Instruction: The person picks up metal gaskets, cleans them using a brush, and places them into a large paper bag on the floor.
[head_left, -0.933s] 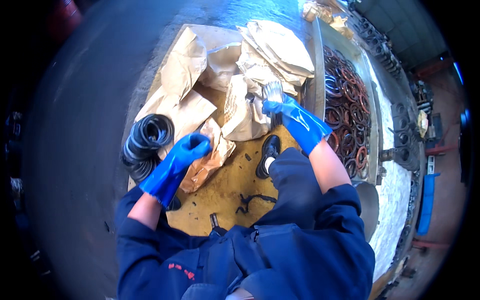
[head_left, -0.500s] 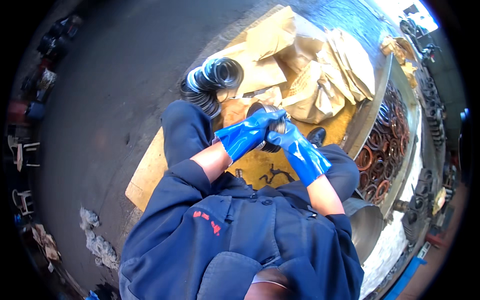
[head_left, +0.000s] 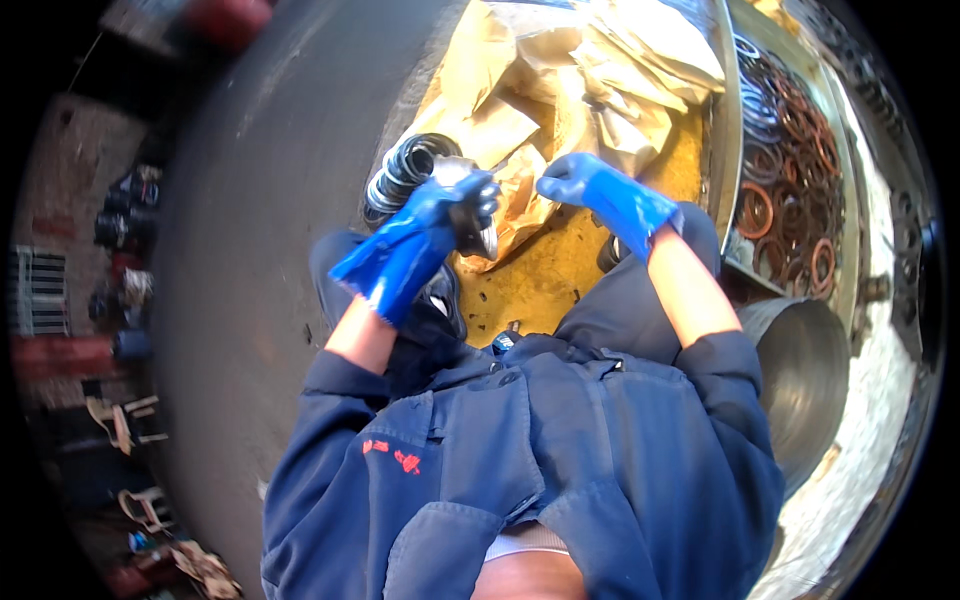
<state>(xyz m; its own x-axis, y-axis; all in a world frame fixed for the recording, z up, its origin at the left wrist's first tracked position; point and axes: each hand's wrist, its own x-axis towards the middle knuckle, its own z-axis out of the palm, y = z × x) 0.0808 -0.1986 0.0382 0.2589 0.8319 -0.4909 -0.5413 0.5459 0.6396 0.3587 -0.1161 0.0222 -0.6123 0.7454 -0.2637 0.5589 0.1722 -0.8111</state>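
Observation:
Blue rubber gloves cover both my hands. My left hand (head_left: 447, 203) is closed around a short stack of thin metal rings (head_left: 484, 238), tilted and dark on its outer side. Just beyond it, a longer row of black and silver rings (head_left: 398, 178) lies on its side, partly hidden by the left glove. My right hand (head_left: 572, 180) is apart from the stack, over the brown paper (head_left: 520, 195). Its fingers are curled together; whatever may be between them is too small to make out.
Crumpled brown paper bags (head_left: 625, 60) spread over the yellowish board at the far side. To my right stands a metal-sided bin (head_left: 732, 160) of rust-coloured and dark rings (head_left: 790, 150). A rounded metal drum (head_left: 800, 375) is beside my right elbow.
My hands were together on the ring stack and are now apart. The left has carried the stack left toward the ring row; the right has let go and moved away. The view has shifted.

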